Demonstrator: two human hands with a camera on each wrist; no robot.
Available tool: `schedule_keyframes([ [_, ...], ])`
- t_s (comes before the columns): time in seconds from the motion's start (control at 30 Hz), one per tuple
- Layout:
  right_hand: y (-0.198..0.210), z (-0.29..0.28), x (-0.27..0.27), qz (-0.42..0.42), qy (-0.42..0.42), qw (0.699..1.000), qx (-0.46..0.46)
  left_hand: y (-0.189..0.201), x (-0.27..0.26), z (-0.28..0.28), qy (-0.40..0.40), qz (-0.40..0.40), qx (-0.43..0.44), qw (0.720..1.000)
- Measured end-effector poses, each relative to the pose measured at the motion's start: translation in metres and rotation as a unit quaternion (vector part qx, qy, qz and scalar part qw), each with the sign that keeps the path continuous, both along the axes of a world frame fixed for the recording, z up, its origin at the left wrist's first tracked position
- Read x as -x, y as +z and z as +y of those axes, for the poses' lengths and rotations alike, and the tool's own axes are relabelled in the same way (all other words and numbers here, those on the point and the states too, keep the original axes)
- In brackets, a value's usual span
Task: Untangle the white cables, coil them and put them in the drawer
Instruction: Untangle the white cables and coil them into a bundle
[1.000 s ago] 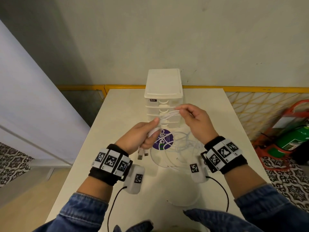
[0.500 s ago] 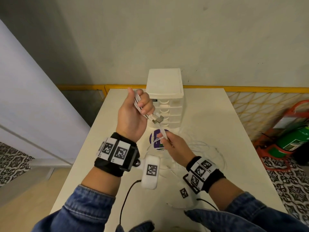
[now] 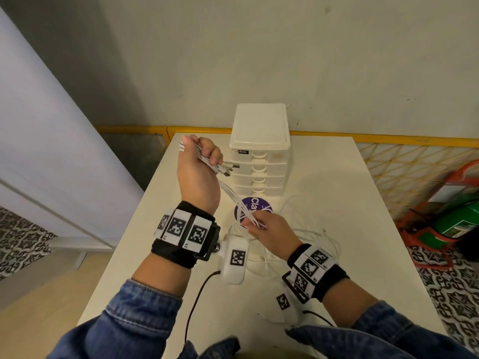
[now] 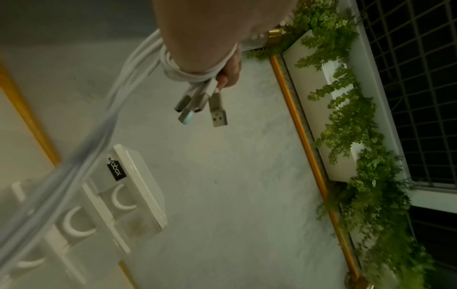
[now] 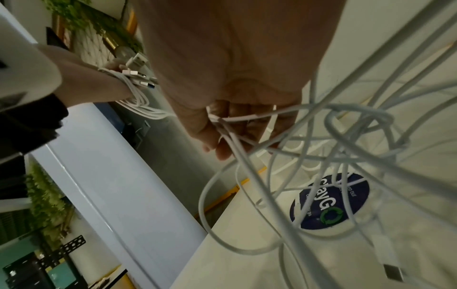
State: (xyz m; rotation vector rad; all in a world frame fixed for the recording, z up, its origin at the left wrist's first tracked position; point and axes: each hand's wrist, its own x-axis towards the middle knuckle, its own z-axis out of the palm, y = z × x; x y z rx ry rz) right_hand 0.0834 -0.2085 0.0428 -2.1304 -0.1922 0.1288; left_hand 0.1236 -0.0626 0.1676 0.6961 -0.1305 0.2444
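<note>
White cables (image 3: pixel 234 200) are gripped at the plug ends by the raised left hand (image 3: pixel 198 174); strands are pinched lower by the right hand (image 3: pixel 269 229). Remaining loops lie on the worktop (image 3: pixel 337 182), near the drawer unit (image 3: pixel 260 151).

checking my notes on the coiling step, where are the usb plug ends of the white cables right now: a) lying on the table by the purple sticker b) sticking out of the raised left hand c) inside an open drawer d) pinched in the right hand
b: the USB plugs jut out of the raised left hand, which grips the white cables wrapped round it.
</note>
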Motion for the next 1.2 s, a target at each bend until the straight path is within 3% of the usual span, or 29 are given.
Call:
schedule_keyframes([
  [0.07, 0.000, 0.000, 0.003, -0.014, 0.013, 0.999, -0.031, -0.003, -0.001, 0.002, 0.035, -0.011, -0.073, 0.997],
  [0.13, 0.004, -0.001, 0.007, -0.032, 0.040, 0.996, -0.067, -0.008, 0.001, 0.003, 0.095, -0.018, -0.231, 0.968],
  [0.23, 0.015, -0.004, 0.011, -0.075, 0.066, 0.989, -0.105, -0.021, 0.003, 0.006, 0.124, -0.050, -0.472, 0.871],
  [0.33, 0.023, -0.011, 0.010, -0.119, 0.052, 0.984, -0.123, -0.042, 0.002, 0.011, 0.025, -0.031, -0.668, 0.743],
  [0.37, 0.023, -0.013, 0.009, -0.138, 0.048, 0.982, -0.117, -0.047, 0.002, 0.011, -0.012, -0.023, -0.684, 0.729],
  [0.53, 0.021, -0.022, 0.005, -0.235, 0.009, 0.968, -0.083, -0.056, 0.013, 0.002, -0.184, 0.008, -0.670, 0.719],
  [0.67, 0.032, -0.036, -0.002, -0.217, -0.016, 0.972, -0.086, -0.051, 0.021, -0.003, -0.324, 0.065, -0.560, 0.759],
  [0.77, 0.030, -0.046, -0.006, -0.160, -0.023, 0.985, -0.066, -0.046, 0.025, -0.006, -0.270, 0.024, -0.604, 0.750],
  [0.9, 0.006, -0.052, -0.007, -0.144, -0.029, 0.987, 0.067, -0.040, 0.019, 0.000, -0.165, 0.066, -0.537, 0.825],
  [1.0, -0.009, -0.057, -0.002, -0.161, -0.029, 0.983, 0.082, -0.033, 0.016, 0.006, -0.101, 0.089, -0.477, 0.868],
  [1.2, -0.008, -0.059, 0.001, -0.189, -0.079, 0.978, 0.042, -0.029, 0.015, 0.020, -0.021, 0.113, -0.431, 0.895],
])
